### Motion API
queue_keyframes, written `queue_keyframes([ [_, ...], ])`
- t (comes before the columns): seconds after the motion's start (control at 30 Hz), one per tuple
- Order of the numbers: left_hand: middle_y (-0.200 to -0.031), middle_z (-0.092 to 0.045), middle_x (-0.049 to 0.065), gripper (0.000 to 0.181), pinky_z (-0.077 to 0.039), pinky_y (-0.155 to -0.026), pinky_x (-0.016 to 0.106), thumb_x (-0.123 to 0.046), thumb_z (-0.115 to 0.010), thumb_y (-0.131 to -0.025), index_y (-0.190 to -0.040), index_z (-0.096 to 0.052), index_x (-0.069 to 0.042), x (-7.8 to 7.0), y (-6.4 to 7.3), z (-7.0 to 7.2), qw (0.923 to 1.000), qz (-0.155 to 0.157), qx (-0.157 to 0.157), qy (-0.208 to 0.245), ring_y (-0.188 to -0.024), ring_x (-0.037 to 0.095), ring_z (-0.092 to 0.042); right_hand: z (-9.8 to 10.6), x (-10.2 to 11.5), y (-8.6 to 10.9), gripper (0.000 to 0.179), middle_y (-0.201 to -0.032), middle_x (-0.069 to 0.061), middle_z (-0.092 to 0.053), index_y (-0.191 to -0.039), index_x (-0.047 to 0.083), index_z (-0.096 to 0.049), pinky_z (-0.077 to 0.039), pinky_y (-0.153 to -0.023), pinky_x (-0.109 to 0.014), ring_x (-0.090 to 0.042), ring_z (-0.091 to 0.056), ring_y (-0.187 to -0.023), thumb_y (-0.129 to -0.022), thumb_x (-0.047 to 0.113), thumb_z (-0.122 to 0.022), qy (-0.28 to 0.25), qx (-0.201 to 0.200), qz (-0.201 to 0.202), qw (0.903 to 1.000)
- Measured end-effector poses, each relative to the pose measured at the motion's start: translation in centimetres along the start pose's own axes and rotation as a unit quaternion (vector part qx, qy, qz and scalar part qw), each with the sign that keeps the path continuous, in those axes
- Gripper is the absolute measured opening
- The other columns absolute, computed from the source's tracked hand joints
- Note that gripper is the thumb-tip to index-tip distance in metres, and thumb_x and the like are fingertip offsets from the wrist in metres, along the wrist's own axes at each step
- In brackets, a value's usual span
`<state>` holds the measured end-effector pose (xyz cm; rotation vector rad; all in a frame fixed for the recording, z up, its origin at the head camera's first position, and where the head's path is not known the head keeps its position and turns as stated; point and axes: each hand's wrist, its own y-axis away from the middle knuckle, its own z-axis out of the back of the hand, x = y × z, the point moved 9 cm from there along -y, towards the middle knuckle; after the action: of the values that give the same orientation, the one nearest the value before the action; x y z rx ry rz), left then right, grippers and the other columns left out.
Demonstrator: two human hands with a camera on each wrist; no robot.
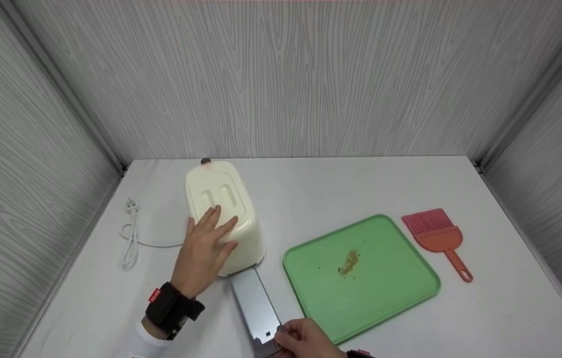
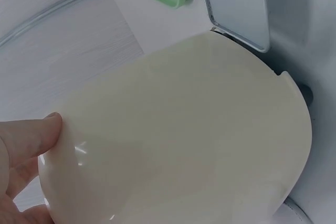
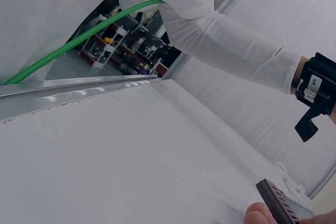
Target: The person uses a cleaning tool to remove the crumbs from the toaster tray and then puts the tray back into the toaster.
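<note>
A cream toaster (image 1: pixel 248 243) stands left of centre, its top facing up with two slot-like shapes in it. My left hand (image 1: pixel 204 256) rests at its near end, fingers spread; the left wrist view shows the thumb (image 2: pixel 50 129) at the toaster's edge. From the toaster's near end, low down, extends a flat silver crumb tray (image 1: pixel 257 301). Its grey ribbed end is pinched between the thumb and fingers of my right hand (image 1: pixel 308 340). In the right wrist view that ribbed grip (image 3: pixel 277 203) shows at the fingertips.
Right of the crumb tray lies a green tray (image 1: pixel 380 293) with brown crumbs (image 1: pixel 349 262) on it. A small red brush and dustpan set (image 1: pixel 437 239) lies farther right. The toaster's white cord and plug (image 1: pixel 132 219) lie at the left. Grey wood-grain panels (image 1: pixel 286 79) border the table.
</note>
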<state>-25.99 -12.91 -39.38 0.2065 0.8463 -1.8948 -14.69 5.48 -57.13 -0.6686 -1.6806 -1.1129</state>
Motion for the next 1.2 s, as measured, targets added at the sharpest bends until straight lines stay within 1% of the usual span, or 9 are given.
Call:
queue_keyframes([
  [0.23,-0.156,-0.050,0.031,0.046,-0.021,-0.122,0.081,-0.012,-0.080,-0.093,-0.137,-0.070,-0.007,-0.1,0.0,0.1,1.0000,-0.001,-0.001,0.001,-0.151,0.048,-0.044,-0.5,-0.3,-0.3,0.018,-0.080,0.002,-0.070,-0.105,-0.007,-0.067,-0.056,-0.062,-0.013,-0.001,-0.067,-0.066,-0.107,0.007,-0.056,0.011,-0.017,-0.005,0.9998],
  [0.33,-0.156,-0.051,0.031,0.046,-0.021,-0.122,0.081,-0.012,-0.080,-0.093,-0.137,-0.070,-0.007,-0.1,0.0,0.1,1.0000,-0.003,-0.003,0.000,-0.151,0.048,-0.044,-0.6,-0.3,-0.5,0.018,-0.081,0.001,-0.069,-0.106,-0.007,-0.067,-0.055,-0.062,-0.014,-0.001,-0.066,-0.066,-0.108,0.008,-0.056,0.015,-0.024,-0.001,0.9996],
  [0.43,-0.156,-0.051,0.031,0.045,-0.022,-0.121,0.081,-0.013,-0.080,-0.093,-0.137,-0.070,-0.007,-0.1,0.0,0.1,1.0000,-0.005,-0.004,-0.005,-0.150,0.048,-0.045,-0.7,-0.2,-0.6,0.017,-0.082,-0.002,-0.071,-0.106,-0.007,-0.066,-0.059,-0.064,-0.015,-0.003,-0.069,-0.068,-0.108,0.007,-0.055,0.000,-0.024,0.005,0.9997],
  [0.53,-0.156,-0.052,0.031,0.045,-0.023,-0.121,0.081,-0.013,-0.080,-0.093,-0.137,-0.070,-0.007,-0.1,0.1,0.1,0.9999,-0.008,-0.006,-0.010,-0.150,0.048,-0.046,-1.0,-0.1,-0.7,0.016,-0.086,-0.007,-0.074,-0.106,-0.007,-0.064,-0.062,-0.066,-0.018,-0.006,-0.074,-0.072,-0.108,0.005,-0.054,-0.026,-0.019,0.007,0.9994],
  [0.7,-0.155,-0.052,0.031,0.045,-0.024,-0.120,0.082,-0.012,-0.079,-0.093,-0.137,-0.071,-0.006,-0.2,0.1,0.1,0.9998,-0.010,-0.007,-0.013,-0.149,0.048,-0.046,-1.3,-0.2,-0.8,0.013,-0.089,-0.009,-0.071,-0.110,-0.006,-0.061,-0.064,-0.068,-0.021,-0.010,-0.075,-0.071,-0.109,0.004,-0.052,-0.056,-0.023,-0.008,0.9982],
  [0.83,-0.156,-0.052,0.031,0.045,-0.023,-0.120,0.082,-0.013,-0.079,-0.093,-0.137,-0.071,-0.007,-0.3,0.0,0.0,0.9999,-0.009,-0.004,-0.012,-0.150,0.048,-0.046,-1.2,-0.1,-1.0,0.013,-0.089,-0.011,-0.071,-0.110,-0.006,-0.060,-0.065,-0.068,-0.025,-0.011,-0.075,-0.068,-0.109,0.004,-0.051,-0.062,-0.033,-0.011,0.9974],
  [0.93,-0.156,-0.051,0.031,0.045,-0.023,-0.120,0.082,-0.013,-0.079,-0.093,-0.137,-0.070,-0.007,-0.3,0.0,0.0,0.9999,-0.006,-0.004,-0.010,-0.150,0.048,-0.045,-1.2,0.1,-1.1,0.014,-0.087,-0.012,-0.072,-0.109,-0.006,-0.060,-0.066,-0.067,-0.026,-0.012,-0.075,-0.066,-0.110,0.005,-0.051,-0.062,-0.034,-0.009,0.9975],
  [1.1,-0.157,-0.051,0.030,0.045,-0.022,-0.121,0.082,-0.013,-0.079,-0.094,-0.137,-0.070,-0.007,-0.2,0.1,0.0,0.9999,-0.004,-0.004,-0.009,-0.150,0.048,-0.045,-1.3,0.3,-1.3,0.014,-0.083,-0.010,-0.071,-0.110,-0.005,-0.058,-0.066,-0.066,-0.027,-0.013,-0.076,-0.065,-0.110,0.006,-0.050,-0.070,-0.037,-0.007,0.9968],
  [1.2,-0.156,-0.051,0.030,0.044,-0.022,-0.121,0.082,-0.013,-0.079,-0.094,-0.137,-0.070,-0.007,-0.2,0.1,0.0,0.9999,-0.004,-0.005,-0.010,-0.150,0.048,-0.045,-1.5,0.3,-1.6,0.013,-0.081,-0.009,-0.069,-0.111,-0.004,-0.058,-0.066,-0.067,-0.028,-0.013,-0.076,-0.066,-0.111,0.006,-0.050,-0.082,-0.038,-0.016,0.9957],
])
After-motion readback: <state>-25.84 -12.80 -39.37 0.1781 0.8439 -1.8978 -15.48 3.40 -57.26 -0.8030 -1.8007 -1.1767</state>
